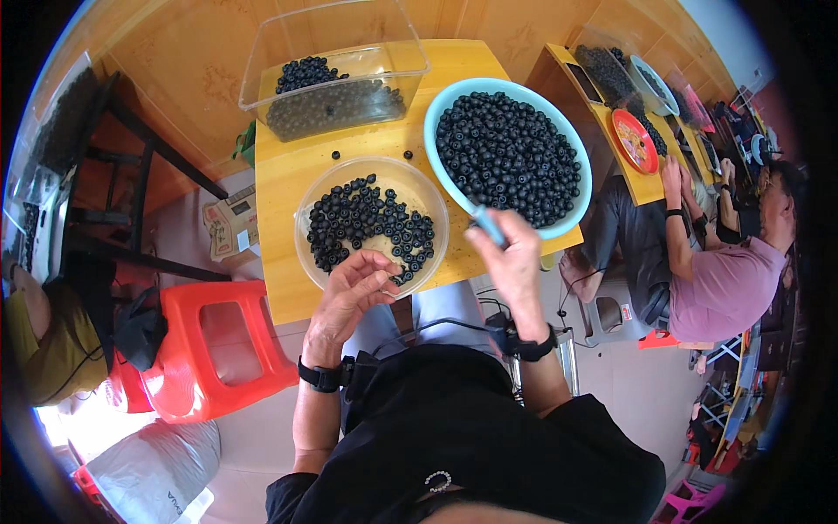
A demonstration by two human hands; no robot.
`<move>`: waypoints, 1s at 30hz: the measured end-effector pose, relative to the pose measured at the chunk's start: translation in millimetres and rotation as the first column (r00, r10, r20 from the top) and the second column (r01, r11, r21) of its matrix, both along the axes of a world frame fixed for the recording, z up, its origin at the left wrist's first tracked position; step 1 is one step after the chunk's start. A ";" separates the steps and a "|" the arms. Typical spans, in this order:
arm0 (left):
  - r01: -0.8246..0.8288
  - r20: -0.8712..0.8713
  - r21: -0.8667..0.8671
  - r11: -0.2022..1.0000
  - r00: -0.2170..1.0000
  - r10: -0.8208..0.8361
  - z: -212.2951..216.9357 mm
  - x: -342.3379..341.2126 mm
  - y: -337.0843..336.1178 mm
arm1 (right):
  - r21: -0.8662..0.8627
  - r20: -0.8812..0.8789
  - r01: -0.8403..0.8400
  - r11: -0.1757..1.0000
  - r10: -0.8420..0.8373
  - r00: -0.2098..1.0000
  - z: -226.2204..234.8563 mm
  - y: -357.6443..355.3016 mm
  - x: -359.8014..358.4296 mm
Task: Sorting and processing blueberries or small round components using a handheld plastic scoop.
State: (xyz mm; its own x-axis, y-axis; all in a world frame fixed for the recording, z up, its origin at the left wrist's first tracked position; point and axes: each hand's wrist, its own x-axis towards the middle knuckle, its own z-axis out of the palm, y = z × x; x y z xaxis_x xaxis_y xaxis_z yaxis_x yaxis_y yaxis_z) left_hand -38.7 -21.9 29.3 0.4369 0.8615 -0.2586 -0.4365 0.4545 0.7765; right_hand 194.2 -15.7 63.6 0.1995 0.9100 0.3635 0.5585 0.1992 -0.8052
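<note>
Over the near edge of a clear round bowl, my left hand has its thumb and fingers pinched together; what they hold, if anything, is too small to make out. Dark round beads, many with a light spot in the middle, lie in that bowl. My right hand is closed around a light-blue stick-like tool, just before the near rim of a pale-blue basin. The basin is heaped with more dark beads. The tool's kind does not show clearly.
A clear plastic bin with dark beads stands at the back of the yellow table. Two loose beads lie near it. Red stools stand at left. On the right, people sit at another table with an orange-red plate.
</note>
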 end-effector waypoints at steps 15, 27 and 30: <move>-0.288 -0.350 0.247 0.925 0.864 0.362 -7.8 -24.7 12.9 | 0.078 0.131 0.236 0.969 -0.245 0.961 -12.8 13.4 42.7; 0.240 -0.756 0.618 0.748 0.442 0.483 -34.2 42.5 34.3 | 0.205 0.206 0.252 0.946 -0.294 0.933 -15.0 15.6 39.2; 0.280 -0.771 0.618 0.735 0.401 0.495 -32.8 46.7 32.9 | 0.179 0.187 0.259 0.949 -0.291 0.938 -13.1 14.3 37.4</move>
